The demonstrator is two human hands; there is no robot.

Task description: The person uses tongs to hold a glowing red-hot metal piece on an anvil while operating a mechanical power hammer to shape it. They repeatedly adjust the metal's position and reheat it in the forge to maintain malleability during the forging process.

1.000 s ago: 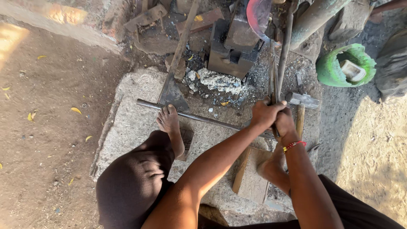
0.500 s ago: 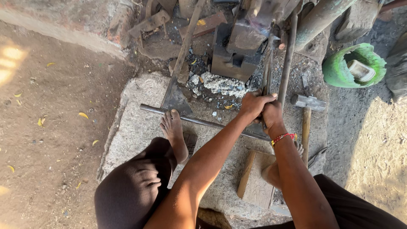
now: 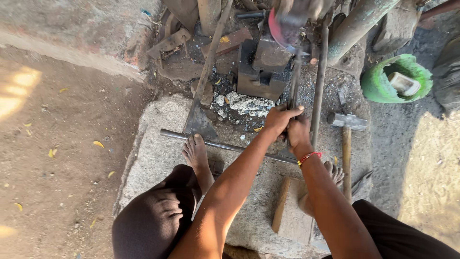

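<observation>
Stone slab (image 3: pixel 158 158) fills frame centre, bare dirt (image 3: pixel 57 144) wide open to its left, clutter crowding the top edge and a green pot (image 3: pixel 378 84) upper right. Both hands, left hand (image 3: pixel 279 120) and right hand (image 3: pixel 298 134), wrap fingers tight around a thin upright rod (image 3: pixel 294 81) at centre, just below the anvil block (image 3: pixel 261 72). Long bar (image 3: pixel 215 143) lies across the slab under them, hammer (image 3: pixel 347 139) just right.

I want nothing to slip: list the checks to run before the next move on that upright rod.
1. Both hands on the upright rod: left hand and right hand wrap it. Ok.
2. Rod tip seated near the anvil block: blurred. Cannot tell.
3. Bare left foot off the long bar: toes touch it. Not ok.
4. Hammer out of the way: lies beside the hands. Ok.
</observation>
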